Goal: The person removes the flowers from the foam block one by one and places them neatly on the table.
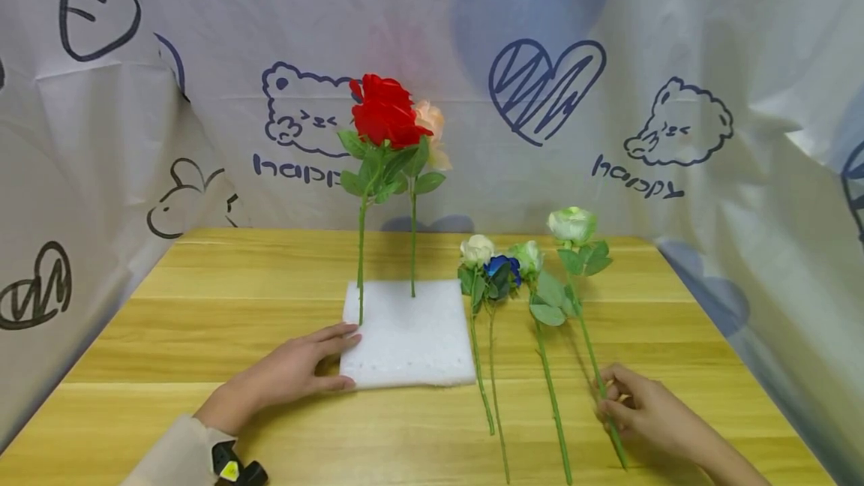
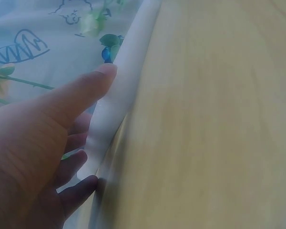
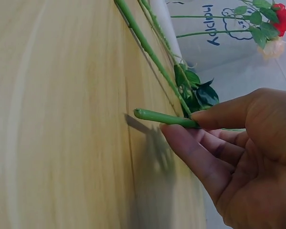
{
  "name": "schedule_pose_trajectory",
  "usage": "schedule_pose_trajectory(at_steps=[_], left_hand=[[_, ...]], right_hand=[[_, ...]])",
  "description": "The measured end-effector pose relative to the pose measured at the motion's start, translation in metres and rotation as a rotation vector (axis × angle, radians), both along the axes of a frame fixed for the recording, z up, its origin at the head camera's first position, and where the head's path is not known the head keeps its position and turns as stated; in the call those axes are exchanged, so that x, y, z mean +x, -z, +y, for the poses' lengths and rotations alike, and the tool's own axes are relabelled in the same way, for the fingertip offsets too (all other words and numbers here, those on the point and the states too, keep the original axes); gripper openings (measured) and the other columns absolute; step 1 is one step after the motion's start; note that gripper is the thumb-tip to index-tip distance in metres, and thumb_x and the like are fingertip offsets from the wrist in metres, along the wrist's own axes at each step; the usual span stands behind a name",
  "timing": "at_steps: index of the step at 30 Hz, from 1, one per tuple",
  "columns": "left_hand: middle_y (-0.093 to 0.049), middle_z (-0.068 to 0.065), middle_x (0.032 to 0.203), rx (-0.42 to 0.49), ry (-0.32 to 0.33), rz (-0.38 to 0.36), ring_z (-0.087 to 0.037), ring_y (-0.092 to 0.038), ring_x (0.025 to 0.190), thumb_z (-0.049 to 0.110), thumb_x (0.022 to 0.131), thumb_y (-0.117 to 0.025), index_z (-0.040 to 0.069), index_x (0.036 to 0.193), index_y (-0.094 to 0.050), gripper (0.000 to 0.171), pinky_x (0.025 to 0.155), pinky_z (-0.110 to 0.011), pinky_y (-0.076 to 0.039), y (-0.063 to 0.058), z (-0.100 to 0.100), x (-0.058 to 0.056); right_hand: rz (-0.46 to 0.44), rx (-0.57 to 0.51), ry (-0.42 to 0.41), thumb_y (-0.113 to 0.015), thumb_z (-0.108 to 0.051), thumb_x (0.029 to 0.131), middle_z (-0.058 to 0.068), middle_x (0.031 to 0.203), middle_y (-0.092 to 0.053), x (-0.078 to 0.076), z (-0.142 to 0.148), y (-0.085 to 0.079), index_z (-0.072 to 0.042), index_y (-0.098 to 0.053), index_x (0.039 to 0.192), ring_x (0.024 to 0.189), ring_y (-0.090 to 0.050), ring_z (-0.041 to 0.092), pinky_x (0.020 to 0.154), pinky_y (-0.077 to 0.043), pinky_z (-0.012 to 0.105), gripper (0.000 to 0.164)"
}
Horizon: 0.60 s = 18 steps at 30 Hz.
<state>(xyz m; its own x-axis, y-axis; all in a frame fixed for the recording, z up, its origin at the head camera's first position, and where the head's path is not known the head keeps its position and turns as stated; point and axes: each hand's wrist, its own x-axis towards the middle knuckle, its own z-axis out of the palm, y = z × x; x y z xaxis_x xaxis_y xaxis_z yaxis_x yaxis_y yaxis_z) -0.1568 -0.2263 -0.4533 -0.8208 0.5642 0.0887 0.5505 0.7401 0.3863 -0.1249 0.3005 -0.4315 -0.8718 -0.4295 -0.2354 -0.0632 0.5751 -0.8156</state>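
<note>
A white foam block (image 1: 412,351) lies on the table. Upright in it stand a red rose (image 1: 388,112) and, behind that, a peach flower (image 1: 435,130). My left hand (image 1: 286,370) rests its fingertips and thumb against the block's left side, fingers loosely extended. Between thumb and fingers, my right hand (image 1: 651,411) pinches the lower stem of a pale green-white flower (image 1: 572,225). In the right wrist view, the cut end of its stem (image 3: 157,116) sticks out past the fingertips, raised above the wood, with a shadow below.
Right of the block lie a cream flower (image 1: 478,250), a blue flower (image 1: 505,270) and another pale green flower (image 1: 528,256), their stems pointing toward me. A wooden table (image 1: 155,351) carries everything. A white cloth (image 1: 432,21) with drawings hangs behind and at both sides.
</note>
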Motion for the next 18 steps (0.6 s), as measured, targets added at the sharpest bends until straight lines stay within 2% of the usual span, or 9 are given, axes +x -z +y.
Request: schedule_pose_trajectory(at_steps=[5,10,18], left_hand=[[-0.037,-0.007,0.154,0.0,0.0,-0.019,-0.034,-0.039,0.137,0.065,0.089,-0.056,0.01,0.146,-0.047,0.08,0.107,-0.052,-0.037,0.0001,0.0,0.0002],[-0.037,-0.007,0.154,-0.004,-0.001,-0.018,-0.033,-0.039,0.137,0.065,0.089,-0.055,0.01,0.146,-0.047,0.08,0.107,-0.052,-0.037,0.0002,0.0004,0.0001],[-0.037,-0.007,0.154,0.004,-0.007,-0.029,-0.033,-0.038,0.137,0.065,0.089,-0.056,0.01,0.146,-0.047,0.08,0.108,-0.052,-0.036,-0.0004,0.0001,0.0005]], right_hand=[[-0.072,-0.018,-0.006,-0.059,-0.015,0.099,0.011,0.09,-0.058,0.0016,0.0036,0.0021,0.006,-0.048,0.121,0.073,-0.062,0.024,0.056,-0.055,0.036,0.032],[-0.094,-0.028,-0.021,-0.057,-0.015,0.1,0.011,0.093,-0.055,0.0031,0.0068,0.0043,0.006,-0.047,0.12,0.074,-0.061,0.023,0.055,-0.055,0.036,0.03],[-0.161,-0.03,0.0,-0.058,-0.019,0.1,0.012,0.093,-0.05,0.0024,0.009,0.0058,0.004,-0.05,0.118,0.074,-0.059,0.023,0.057,-0.056,0.037,0.03]])
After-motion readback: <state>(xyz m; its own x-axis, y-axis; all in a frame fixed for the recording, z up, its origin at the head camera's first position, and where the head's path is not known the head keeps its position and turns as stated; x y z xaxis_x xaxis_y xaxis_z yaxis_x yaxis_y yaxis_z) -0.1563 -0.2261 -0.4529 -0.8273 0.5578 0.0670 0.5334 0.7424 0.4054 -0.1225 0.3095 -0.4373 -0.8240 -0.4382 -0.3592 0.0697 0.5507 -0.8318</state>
